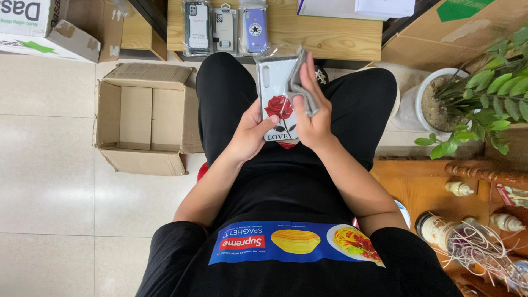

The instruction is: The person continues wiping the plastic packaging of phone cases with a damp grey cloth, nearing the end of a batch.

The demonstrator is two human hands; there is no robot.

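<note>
A pale phone case [276, 99] with a red rose print sits over the person's lap, gripped along its lower edge by the left hand [250, 135]. The right hand [312, 115] pinches a grey cloth [301, 82] against the case's right edge. Three packaged cases [224, 27] lie on the wooden bench [330, 36] near its left edge.

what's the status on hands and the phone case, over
Left hand gripping the white rose phone case from its left edge. Right hand pressing a grey cloth on it. Nothing in the way.
</note>
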